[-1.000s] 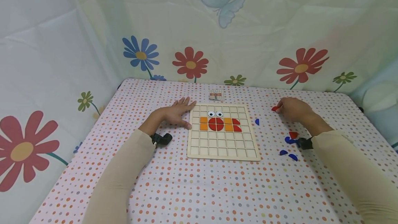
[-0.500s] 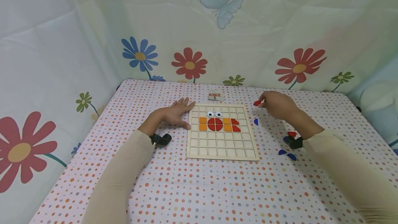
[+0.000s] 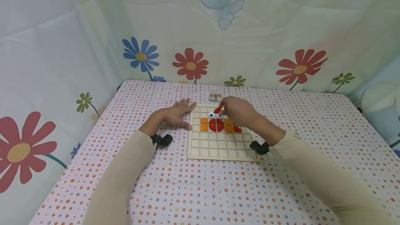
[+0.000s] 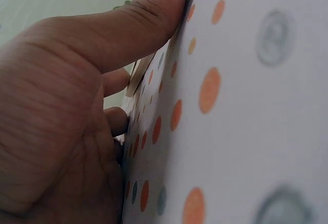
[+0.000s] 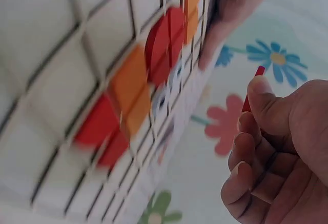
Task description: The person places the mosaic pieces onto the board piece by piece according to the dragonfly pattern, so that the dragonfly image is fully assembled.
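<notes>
1. Wooden board lies just right of the left hand and partly beneath the right hand.
2. On it, between the hands or under the right one, already sit two eyes, a red circle built of smaller parts, orange squares at either side of that circle, and red corner pieces beyond the squares on the right hand's side.
3. Right thumb and fingers pinch a red piece above the eyes; the right wrist view shows it apart from the board, so it seems not yet placed.
4. The left hand holds nothing, its fingers spread wide and its thumb at the board's near-side edge.
5. A small picture card lies just beyond the right fingertips.
6. Half a second ago the right hand had this piece off the board's right side; the left hand has stayed put.
7. Blue pieces visible then are now hidden behind the right arm, so how many remain, I cannot tell.
</notes>
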